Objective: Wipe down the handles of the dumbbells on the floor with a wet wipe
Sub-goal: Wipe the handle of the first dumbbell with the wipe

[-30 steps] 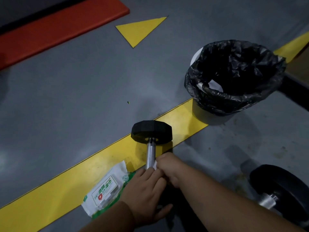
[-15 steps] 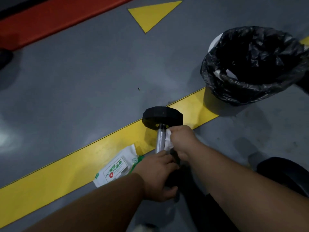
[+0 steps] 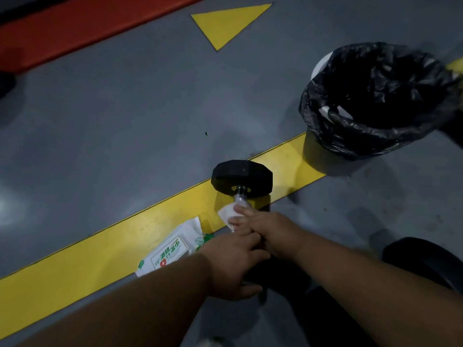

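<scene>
1. Head view: dumbbell lies on the grey floor, its far black head resting on the yellow stripe that crosses the floor on a slant; its near head is hidden under the hands.
2. Its metal handle shows only as a short bright stretch just below the far head.
3. Right hand comes in from the lower right, its fingers curled round the handle with a white wet wipe pressed between them and the metal; a corner of the wipe sticks out to the left of the fingertips.
4. Left hand sits just below and touching the right one, fingers curled together over the near end of the dumbbell; the light is dim there, so whether they grip the handle or the near head I cannot tell.
5. Wet wipe pack, white and green with a printed label, lies flat half on the yellow stripe, just left of the left hand, which covers part of it.
6. Bin lined with a black bag stands on the same stripe, up and to the right of the dumbbell, well apart from it.
7. Second dumbbell shows as a dark round head at the right edge, beyond the right forearm.
8. Yellow triangle and a red mat mark the floor near the top.
</scene>
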Demonstrator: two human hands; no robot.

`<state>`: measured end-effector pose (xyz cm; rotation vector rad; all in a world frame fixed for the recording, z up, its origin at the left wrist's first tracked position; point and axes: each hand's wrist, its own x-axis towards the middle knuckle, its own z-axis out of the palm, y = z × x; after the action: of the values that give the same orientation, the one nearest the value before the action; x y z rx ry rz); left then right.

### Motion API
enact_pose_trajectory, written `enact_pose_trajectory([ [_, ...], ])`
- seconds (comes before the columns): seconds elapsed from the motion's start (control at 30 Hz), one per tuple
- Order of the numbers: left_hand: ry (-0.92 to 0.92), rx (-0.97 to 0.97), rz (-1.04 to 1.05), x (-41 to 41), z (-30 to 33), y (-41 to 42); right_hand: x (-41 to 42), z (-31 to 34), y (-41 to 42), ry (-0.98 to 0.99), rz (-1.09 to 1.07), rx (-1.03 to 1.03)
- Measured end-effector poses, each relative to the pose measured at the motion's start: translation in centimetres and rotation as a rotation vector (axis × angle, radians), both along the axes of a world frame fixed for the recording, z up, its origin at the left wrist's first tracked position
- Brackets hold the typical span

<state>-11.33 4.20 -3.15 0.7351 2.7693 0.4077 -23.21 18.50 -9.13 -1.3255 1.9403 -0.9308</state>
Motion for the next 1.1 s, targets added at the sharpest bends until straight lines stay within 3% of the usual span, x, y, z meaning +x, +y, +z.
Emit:
enact_pose_trajectory([
  [0.1, 0.065, 0.035, 0.028, 0.2, -0.1, 0.1, -0.8, -1.1, 1.2, 0.162, 0.092, -0.077],
  [0.17, 0.125, 0.056, 0.042, 0.5, -0.2, 0.2, -2.1, -1.3, 0.0, 0.215, 0.010, -0.073],
  [0.3, 0.141, 0.072, 0.038, 0.5, 0.0, 0.2, -0.9, -1.0, -1.4, -0.051, -0.302, -0.140],
  [0.5, 0.120, 0.046, 0.052, 0.4, 0.4, 0.3, 0.9, 0.3, 0.3, -0.016, -0.204, -0.030],
  [0.63, 0.116, 0.039, 0.047, 0.5, 0.5, 0.4, 0.0, 0.6, -2.2, -0.276, -0.540, -0.080],
  [0.8, 0.143, 0.024, 0.021, 0.4, 0.6, 0.4, 2.7, 1.4, -2.1, -0.646, -0.682, -0.140],
  [0.9, 0.129, -0.028, 0.029, 0.4, 0.4, 0.8, 2.6, 2.8, -1.7, -0.871, -0.776, -0.067],
  [1.1, -0.003, -0.174, 0.102, 0.0, 0.5, 1.9, 2.3, 4.6, -1.3, -0.905, -0.788, 0.009],
])
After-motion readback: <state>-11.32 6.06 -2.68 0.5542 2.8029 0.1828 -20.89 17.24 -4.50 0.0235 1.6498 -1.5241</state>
